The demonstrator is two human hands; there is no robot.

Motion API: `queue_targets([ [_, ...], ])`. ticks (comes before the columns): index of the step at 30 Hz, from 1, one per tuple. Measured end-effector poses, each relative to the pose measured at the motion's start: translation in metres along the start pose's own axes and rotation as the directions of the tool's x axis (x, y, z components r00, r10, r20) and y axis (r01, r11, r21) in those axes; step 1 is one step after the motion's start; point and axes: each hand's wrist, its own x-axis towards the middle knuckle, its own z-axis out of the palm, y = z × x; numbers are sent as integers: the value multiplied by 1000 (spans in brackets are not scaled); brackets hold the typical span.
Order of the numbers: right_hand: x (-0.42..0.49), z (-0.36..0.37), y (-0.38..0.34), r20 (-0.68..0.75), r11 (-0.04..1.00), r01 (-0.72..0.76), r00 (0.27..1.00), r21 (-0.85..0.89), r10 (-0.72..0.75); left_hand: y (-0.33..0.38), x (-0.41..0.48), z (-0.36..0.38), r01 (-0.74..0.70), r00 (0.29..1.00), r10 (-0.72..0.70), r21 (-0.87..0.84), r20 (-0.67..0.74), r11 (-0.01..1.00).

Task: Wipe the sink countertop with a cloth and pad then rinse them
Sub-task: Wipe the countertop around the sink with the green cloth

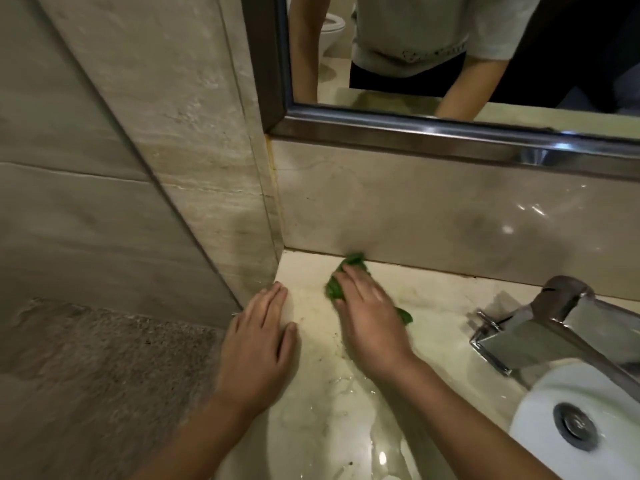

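A green pad (349, 268) lies on the wet marble countertop (311, 393), close to the back splash near the left corner. My right hand (370, 317) presses flat on top of it, and most of the pad is hidden under the palm, with green edges showing at the fingertips and at the right side. My left hand (259, 344) rests flat on the countertop's left edge with fingers together, holding nothing. No separate cloth is visible.
A chrome faucet (561, 327) stands at the right, over a white basin (540, 420) with a metal drain (576, 426). A framed mirror (450, 133) hangs above the back splash. A marble wall (194, 150) closes off the left side.
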Motion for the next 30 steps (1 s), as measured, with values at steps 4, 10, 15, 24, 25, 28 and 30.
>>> queue_targets([
  [4, -35, -16, 10, 99, 993, 116, 988, 9, -117, 2, 0, -4, 56, 998, -56, -20, 11, 998],
  [10, 15, 0, -9, 21, 999, 16, 1000, 40, -17, 3, 1, -2, 71, 996, -70, 4, -63, 997],
  [15, -16, -15, -6, 139, 972, 225, 962, 70, -233, 0, -1, -3, 119, 992, -118, 30, -41, 992],
  [24, 0, 2, -29, 106, 961, 271, 956, 48, -275, 4, -3, -7, 208, 978, -206, 24, -40, 978],
  [25, -12, -8, -18, 99, 965, 253, 961, 62, -258, 5, -4, -7, 216, 976, -216, 22, -26, 976],
  [28, -10, -14, 11, 62, 993, 103, 992, 65, -107, 3, -4, -5, 230, 973, -231, 22, 7, 973],
  [30, 15, -4, -8, 2, 996, 83, 997, 24, -83, 2, -3, -4, 228, 974, -227, 30, -11, 973],
])
